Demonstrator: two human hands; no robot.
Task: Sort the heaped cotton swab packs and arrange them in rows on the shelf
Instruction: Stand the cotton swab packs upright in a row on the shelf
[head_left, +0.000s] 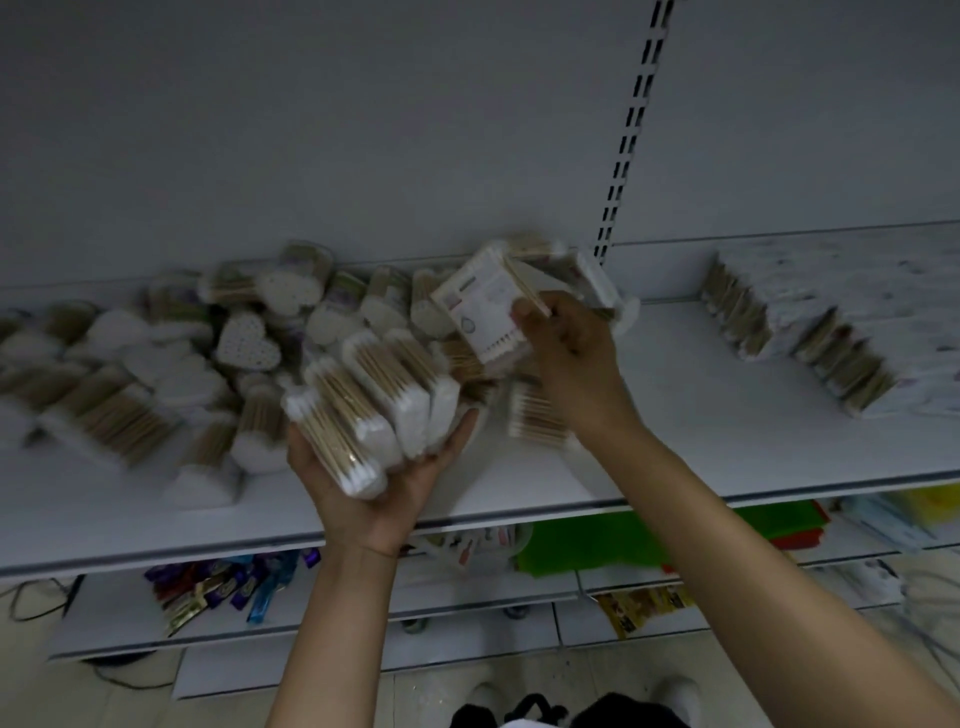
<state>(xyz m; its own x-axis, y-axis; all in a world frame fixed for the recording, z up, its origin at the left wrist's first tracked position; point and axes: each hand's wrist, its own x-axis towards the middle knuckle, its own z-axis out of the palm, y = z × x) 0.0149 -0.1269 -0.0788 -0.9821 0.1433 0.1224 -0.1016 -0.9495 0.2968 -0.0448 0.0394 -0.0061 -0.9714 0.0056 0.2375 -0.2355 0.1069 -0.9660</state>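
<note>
Several flat packs lay stacked in the left grip, palm up at frame centre, fingers cupped round them. Right grip, just above, pinched 1 boxed pack over the heap, which sprawled across the shelf from left edge to centre. Sorted row stood at right. Step judged: gathering like packs. Next move likely calls for carrying the bundle right and setting packs edge-on beside that row.

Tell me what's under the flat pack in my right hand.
Under the flat pack in the right hand lie heaped swab packs on the shelf. Anything deeper beneath them is covered.
</note>
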